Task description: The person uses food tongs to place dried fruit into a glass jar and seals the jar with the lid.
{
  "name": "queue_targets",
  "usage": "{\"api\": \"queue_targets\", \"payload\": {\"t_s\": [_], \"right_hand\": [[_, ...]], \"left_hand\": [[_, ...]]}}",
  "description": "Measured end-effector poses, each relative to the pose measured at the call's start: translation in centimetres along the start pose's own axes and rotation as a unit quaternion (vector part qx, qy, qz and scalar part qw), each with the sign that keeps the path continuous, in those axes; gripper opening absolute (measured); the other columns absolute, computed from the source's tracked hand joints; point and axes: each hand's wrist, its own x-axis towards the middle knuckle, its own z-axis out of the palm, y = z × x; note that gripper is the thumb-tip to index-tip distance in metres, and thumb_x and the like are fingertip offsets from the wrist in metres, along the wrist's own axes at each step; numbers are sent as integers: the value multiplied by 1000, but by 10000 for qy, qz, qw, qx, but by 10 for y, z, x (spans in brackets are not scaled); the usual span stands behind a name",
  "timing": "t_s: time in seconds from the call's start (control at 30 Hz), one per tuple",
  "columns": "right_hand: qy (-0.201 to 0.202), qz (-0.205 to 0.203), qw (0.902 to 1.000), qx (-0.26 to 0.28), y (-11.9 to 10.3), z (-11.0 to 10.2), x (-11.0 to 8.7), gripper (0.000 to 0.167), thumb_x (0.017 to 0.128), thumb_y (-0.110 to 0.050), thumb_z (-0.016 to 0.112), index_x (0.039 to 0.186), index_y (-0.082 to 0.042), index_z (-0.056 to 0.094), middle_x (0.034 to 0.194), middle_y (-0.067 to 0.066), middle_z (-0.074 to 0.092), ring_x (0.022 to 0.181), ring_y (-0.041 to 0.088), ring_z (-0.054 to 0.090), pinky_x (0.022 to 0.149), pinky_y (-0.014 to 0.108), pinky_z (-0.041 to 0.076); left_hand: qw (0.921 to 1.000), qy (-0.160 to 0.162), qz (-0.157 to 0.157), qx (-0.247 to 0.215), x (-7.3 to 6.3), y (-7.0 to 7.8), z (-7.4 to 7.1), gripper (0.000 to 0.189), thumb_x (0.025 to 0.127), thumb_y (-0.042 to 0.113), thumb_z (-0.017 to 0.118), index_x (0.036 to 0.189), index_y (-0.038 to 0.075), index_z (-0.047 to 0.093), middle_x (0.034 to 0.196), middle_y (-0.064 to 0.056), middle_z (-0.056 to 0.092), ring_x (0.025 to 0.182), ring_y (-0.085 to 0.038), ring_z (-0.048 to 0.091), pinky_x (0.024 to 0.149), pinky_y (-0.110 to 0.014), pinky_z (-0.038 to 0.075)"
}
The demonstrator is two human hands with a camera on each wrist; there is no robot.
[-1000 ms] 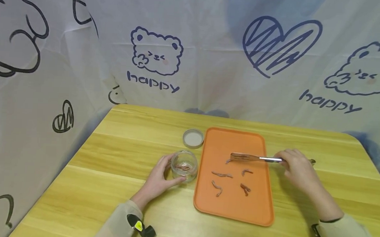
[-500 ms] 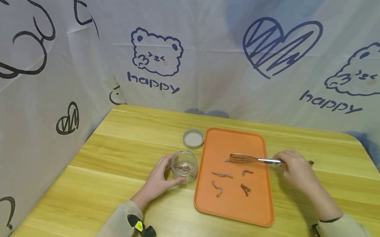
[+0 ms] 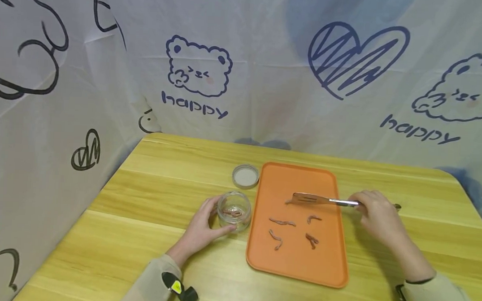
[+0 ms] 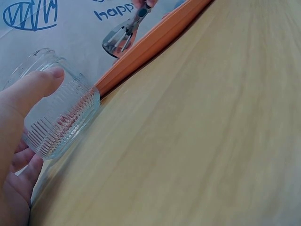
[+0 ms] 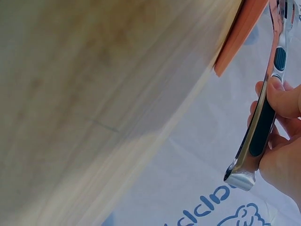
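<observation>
Silver metal tongs with dark handle inlays reach level over the orange rectangular tray, held by the right hand, whose fingers curl round the handle. Their tips are at one thin brownish-pink strip; whether they pinch it I cannot tell. Four more small strips or clusters lie nearer the person on the tray. Left of it, the left hand wraps fingers and thumb around an upright clear glass jar with similar strips inside. Behind the jar, a round silver-rimmed lid rests on the yellow wood-grain surface.
</observation>
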Motion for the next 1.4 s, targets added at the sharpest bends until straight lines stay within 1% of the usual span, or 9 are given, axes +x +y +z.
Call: {"api": "queue_targets", "payload": {"t_s": [0.17,0.27,0.4,0.57,0.77,0.83,1.07,1.27,1.4], "right_hand": [[-48,280,9996,26,-3,-3,-2,21,76,15,65,89,-2,67,86,12,64,83,34,56,68,51,51],[-52,331,9994,39,-5,-3,-2,20,78,15,65,90,-2,66,86,12,63,83,33,56,68,51,51],[0,263,9996,83,-8,-3,0,19,78,14,64,90,-2,66,86,13,63,84,33,56,69,51,51],[155,88,9998,89,-14,-6,4,21,76,14,66,90,-2,67,85,13,64,83,33,56,68,51,51],[356,-81,9993,63,-27,-20,15,22,75,15,68,88,-2,67,82,12,64,79,34,57,65,50,50],[389,-102,9991,93,-33,-25,18,21,76,14,68,89,-2,68,84,12,65,82,34,57,68,51,50],[556,-582,9966,195,-61,-31,33,21,75,14,69,89,-2,68,86,12,66,86,35,57,75,51,51],[617,-957,9931,271,-81,-23,47,24,74,14,71,88,-5,68,84,8,66,84,31,58,74,46,51],[538,-1203,9909,285,-90,-16,54,24,73,13,73,88,-6,68,84,7,66,84,30,58,74,43,52]], "left_hand": [[10000,14,27,9,0,0,1,81,73,31,84,140,9,43,132,-7,48,125,-23,47,109,-37,35],[10000,15,72,-8,0,0,1,81,73,31,84,140,9,43,132,-8,48,124,-24,48,109,-38,35],[9999,25,98,-5,-1,-1,2,81,73,31,84,139,9,43,132,-8,48,124,-24,48,109,-39,35],[10000,-21,-6,9,0,-1,2,81,73,31,84,140,10,42,132,-8,48,124,-22,48,109,-35,35],[10000,-29,-35,32,1,-1,2,81,73,31,84,140,11,42,133,-7,47,124,-21,47,109,-34,35],[10000,-29,-11,11,1,-1,2,81,73,30,84,140,11,43,132,-7,48,124,-21,48,109,-34,35],[10000,-21,35,-47,1,-1,1,80,73,29,84,140,11,43,132,-9,48,123,-21,48,108,-35,36],[10000,-11,-6,-55,1,-1,2,80,73,30,84,139,13,44,132,-7,48,123,-21,48,109,-35,35],[10000,-3,-12,-38,1,0,1,80,73,31,84,139,13,44,132,-7,48,124,-21,48,109,-37,34]]}}
